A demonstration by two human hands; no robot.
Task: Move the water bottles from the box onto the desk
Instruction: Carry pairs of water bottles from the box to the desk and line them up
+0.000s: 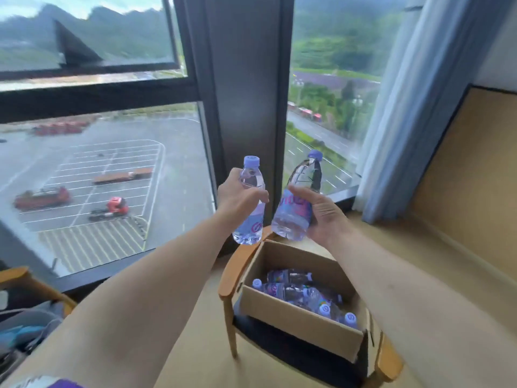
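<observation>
Head view shows the carry step under way: the left hand (237,198) has its fingers clamped round the middle of one upright water bottle (249,203), and the right hand (321,217) has its fingers clamped round a second bottle (296,203), tilted with its cap leaning right. Both bottles hang in the air above the far edge of the cardboard box (296,323), which sits on the seat of a wooden armchair (232,275) and still holds several bottles lying on their sides. No desk surface can be made out for certain, so the next move probably calls for turning away from the window (112,177) to find it and standing both bottles down. The two bottles are close together and could knock; open room lies above and to the right.
</observation>
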